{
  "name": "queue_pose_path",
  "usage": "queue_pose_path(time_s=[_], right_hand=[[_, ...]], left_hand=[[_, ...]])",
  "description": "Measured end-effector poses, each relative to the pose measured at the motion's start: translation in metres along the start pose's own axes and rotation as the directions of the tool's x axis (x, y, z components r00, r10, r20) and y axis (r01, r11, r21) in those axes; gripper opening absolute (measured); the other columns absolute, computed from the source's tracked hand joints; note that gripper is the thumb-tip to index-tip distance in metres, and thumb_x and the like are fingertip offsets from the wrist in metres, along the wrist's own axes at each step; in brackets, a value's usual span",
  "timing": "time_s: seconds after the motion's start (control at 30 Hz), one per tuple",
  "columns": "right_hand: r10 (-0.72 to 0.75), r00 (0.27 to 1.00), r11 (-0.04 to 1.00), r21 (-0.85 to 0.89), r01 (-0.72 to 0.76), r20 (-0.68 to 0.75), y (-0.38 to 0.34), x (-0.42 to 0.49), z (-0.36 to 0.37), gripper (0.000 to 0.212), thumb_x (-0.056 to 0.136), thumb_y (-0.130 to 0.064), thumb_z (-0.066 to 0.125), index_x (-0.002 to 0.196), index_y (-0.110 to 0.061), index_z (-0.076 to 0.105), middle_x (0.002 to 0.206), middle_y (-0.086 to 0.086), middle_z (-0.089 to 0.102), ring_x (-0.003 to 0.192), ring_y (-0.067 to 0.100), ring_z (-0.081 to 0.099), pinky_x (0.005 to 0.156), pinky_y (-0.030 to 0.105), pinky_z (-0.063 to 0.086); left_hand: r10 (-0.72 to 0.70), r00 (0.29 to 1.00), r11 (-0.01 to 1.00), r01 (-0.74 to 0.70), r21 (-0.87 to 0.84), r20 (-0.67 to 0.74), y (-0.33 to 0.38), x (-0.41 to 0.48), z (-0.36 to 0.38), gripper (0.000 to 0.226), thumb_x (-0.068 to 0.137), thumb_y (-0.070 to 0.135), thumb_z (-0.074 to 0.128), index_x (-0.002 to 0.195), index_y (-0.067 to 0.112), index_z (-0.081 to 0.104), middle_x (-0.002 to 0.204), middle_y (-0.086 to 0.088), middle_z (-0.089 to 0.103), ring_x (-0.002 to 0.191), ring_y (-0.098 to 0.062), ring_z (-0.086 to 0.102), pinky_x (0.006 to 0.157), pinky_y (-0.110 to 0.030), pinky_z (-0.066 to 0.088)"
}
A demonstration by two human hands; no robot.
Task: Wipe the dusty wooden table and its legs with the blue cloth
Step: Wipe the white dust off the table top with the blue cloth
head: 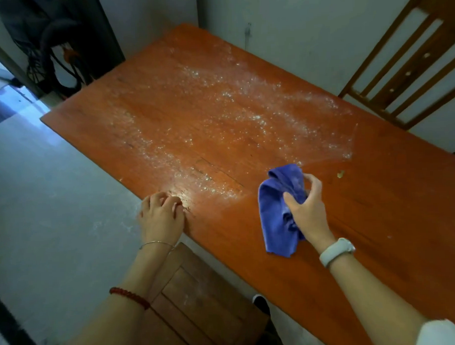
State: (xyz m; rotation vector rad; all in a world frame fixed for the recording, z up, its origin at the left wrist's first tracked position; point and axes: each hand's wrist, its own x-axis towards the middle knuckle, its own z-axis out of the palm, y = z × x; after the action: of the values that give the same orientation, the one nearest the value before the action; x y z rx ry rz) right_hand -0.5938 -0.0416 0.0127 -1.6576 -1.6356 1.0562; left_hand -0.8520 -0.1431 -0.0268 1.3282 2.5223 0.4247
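Observation:
A reddish wooden table (377, 205) fills the middle of the head view. White dust (219, 115) covers its far and left parts, while the near right part looks clean. My right hand (306, 208) grips a crumpled blue cloth (277, 217) above the near middle of the tabletop. My left hand (161, 216) rests with curled fingers on the table's near left edge and holds nothing. The table's legs are hidden.
A brown wooden stool (200, 302) stands under the table's near edge, below my left arm. A wooden chair (411, 62) leans by the wall at the back right. Dark cables (54, 49) hang at the back left. A small crumb (340, 173) lies on the table.

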Motion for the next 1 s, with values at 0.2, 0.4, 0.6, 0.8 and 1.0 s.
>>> queue_pose_path(time_s=[0.2,0.4,0.6,0.8,1.0], right_hand=[[-0.037,0.980,0.861,-0.504,-0.066,-0.193,0.039,0.053,-0.033,0.036,0.092,-0.019,0.049,0.128,-0.015,0.044,0.131,0.013,0.047,0.116,0.033,0.042,0.085,0.043,0.041],[-0.082,0.992,0.578,-0.815,-0.029,-0.094,0.056,0.044,-0.009,0.083,0.074,-0.057,0.062,0.133,-0.002,0.041,0.126,0.026,0.048,0.111,0.042,0.047,0.081,0.051,0.043],[-0.019,0.975,0.712,-0.687,-0.143,-0.223,0.035,0.060,0.018,0.058,0.084,-0.020,0.060,0.136,-0.004,0.038,0.129,0.025,0.043,0.107,0.042,0.042,0.083,0.048,0.039],[-0.344,0.900,0.874,-0.260,0.411,0.266,-0.018,0.032,0.086,0.051,0.084,-0.011,0.052,0.134,-0.011,0.043,0.118,0.010,0.051,0.104,0.027,0.045,0.086,0.034,0.043],[-0.028,0.917,0.913,-0.384,-0.139,-0.399,0.029,0.118,-0.027,0.050,0.089,-0.013,0.049,0.138,-0.012,0.037,0.133,0.018,0.041,0.115,0.037,0.036,0.088,0.039,0.034]], left_hand=[[-0.038,0.999,0.999,0.038,0.019,0.037,0.022,0.025,0.008,0.045,0.089,0.030,0.047,0.132,0.020,0.040,0.148,-0.010,0.027,0.136,-0.032,0.015,0.111,-0.049,0.017],[-0.112,0.993,0.993,0.111,0.049,0.028,0.019,0.021,0.022,0.048,0.092,0.039,0.040,0.138,0.028,0.033,0.153,-0.004,0.019,0.141,-0.026,0.007,0.115,-0.046,0.005],[-0.119,0.993,0.992,0.119,0.047,0.006,0.016,0.023,0.022,0.044,0.092,0.039,0.042,0.135,0.032,0.039,0.151,-0.002,0.025,0.140,-0.025,0.011,0.112,-0.045,0.008],[-0.107,0.990,0.994,0.110,0.027,-0.087,0.010,0.042,0.009,0.019,0.085,0.029,0.057,0.103,0.025,0.062,0.128,-0.006,0.048,0.125,-0.032,0.029,0.102,-0.049,0.021],[-0.096,0.995,0.994,0.094,0.057,0.031,0.034,0.066,0.009,0.044,0.088,0.038,0.048,0.131,0.034,0.040,0.151,-0.006,0.020,0.138,-0.028,0.008,0.109,-0.049,0.009]])
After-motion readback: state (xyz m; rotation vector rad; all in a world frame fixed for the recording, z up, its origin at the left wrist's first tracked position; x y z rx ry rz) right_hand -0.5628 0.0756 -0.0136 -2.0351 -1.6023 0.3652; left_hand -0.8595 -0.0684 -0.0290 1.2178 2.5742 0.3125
